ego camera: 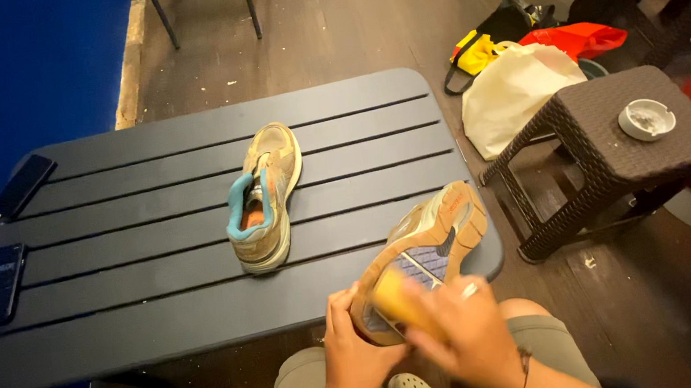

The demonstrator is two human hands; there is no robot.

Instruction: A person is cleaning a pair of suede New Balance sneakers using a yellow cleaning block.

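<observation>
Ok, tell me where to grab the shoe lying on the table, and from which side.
Probably take the shoe at its teal-lined heel collar, coming from the near edge of the table. It sits upright on its sole, heel toward the person and toe pointing away, so the open collar is the closest graspable rim.

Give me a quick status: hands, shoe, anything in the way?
Left hand grips upturned shoe by the heel. Right hand presses yellow sponge on its sole. Second shoe on table, apart.

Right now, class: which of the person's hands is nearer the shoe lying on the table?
Left. The left hand sits below the shoe on the table; the right hand is farther right, over the held shoe's sole.
</observation>
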